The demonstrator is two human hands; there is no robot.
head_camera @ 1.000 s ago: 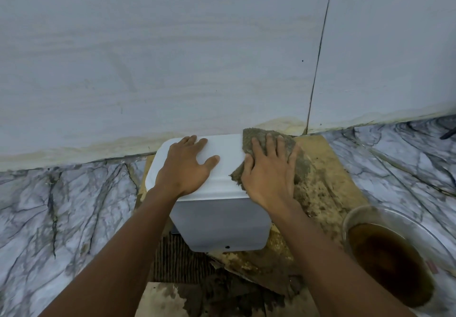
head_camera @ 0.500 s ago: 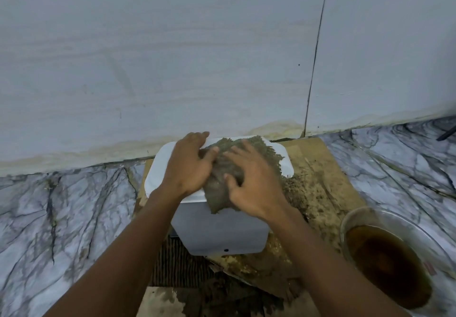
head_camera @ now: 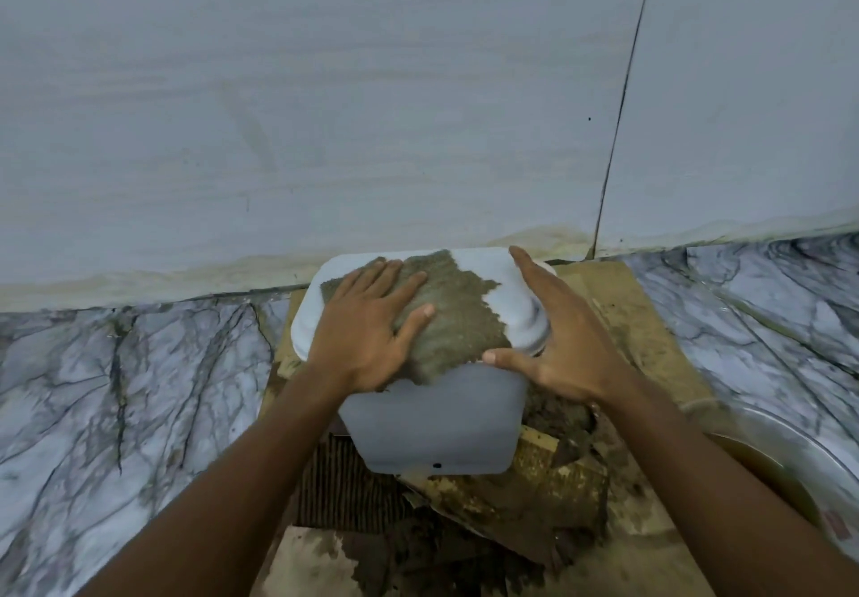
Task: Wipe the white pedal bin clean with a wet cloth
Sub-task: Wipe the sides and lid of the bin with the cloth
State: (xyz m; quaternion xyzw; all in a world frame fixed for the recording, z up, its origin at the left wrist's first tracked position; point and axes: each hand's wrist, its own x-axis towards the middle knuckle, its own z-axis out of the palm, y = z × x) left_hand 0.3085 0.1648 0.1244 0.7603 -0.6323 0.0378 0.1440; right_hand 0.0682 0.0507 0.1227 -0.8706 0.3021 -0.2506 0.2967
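The white pedal bin point(head_camera: 437, 424) stands on stained cardboard against the wall, with its lid down. A grey-green wet cloth point(head_camera: 458, 317) lies spread over the middle of the lid, and its front edge hangs just over the lid's rim. My left hand point(head_camera: 367, 331) presses flat on the left part of the cloth, fingers pointing toward the wall. My right hand point(head_camera: 558, 345) cups the lid's right front corner: the thumb sits at the front rim by the cloth and the fingers run along the right side.
Dirty, torn cardboard point(head_camera: 641, 317) lies under and around the bin on the marble-patterned floor point(head_camera: 139, 387). A clear bowl point(head_camera: 785, 433) of brown water sits at the right, close to my right forearm. The tiled wall point(head_camera: 372, 108) rises directly behind the bin.
The cloth went from under my right hand, through both hands, to under my left hand, spread on the lid. My right hand let go and moved to the lid's right corner.
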